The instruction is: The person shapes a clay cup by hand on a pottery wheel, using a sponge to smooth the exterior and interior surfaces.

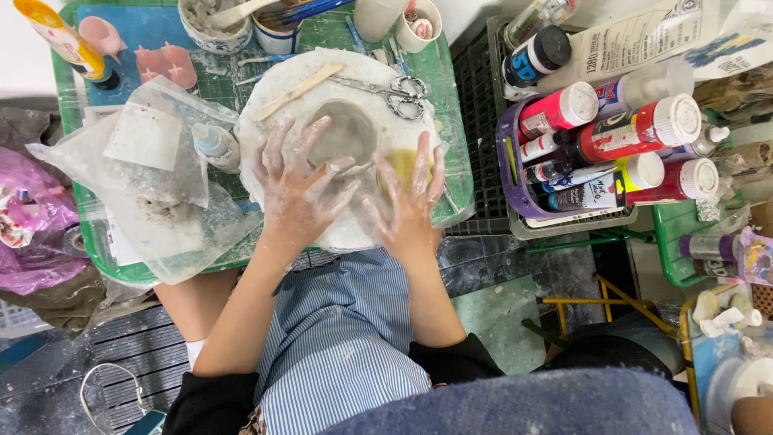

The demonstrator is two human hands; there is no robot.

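Seen from above, a seated person in a blue striped apron works a small grey clay bowl [348,133] on a round white board [274,89] that lies on a green bench [451,89]. The bowl is wet and dull grey, shallow, with a thick uneven rim, and sits near the middle of the board. The left hand [296,187], coated in pale clay, lies spread over the bowl's near left side, fingers splayed and touching its rim, its grip open. The right hand [411,200] presses flat with fingers straight, also not closed on anything, over a yellow sponge [400,165] just beside the bowl's right side. A wooden stick [296,92] and a pair of scissors [390,90] lie on the board's far edge. A clear plastic bag [153,173] slumps to the left. To the right, a purple basket [512,173] holds paint bottles [636,129] with white caps.
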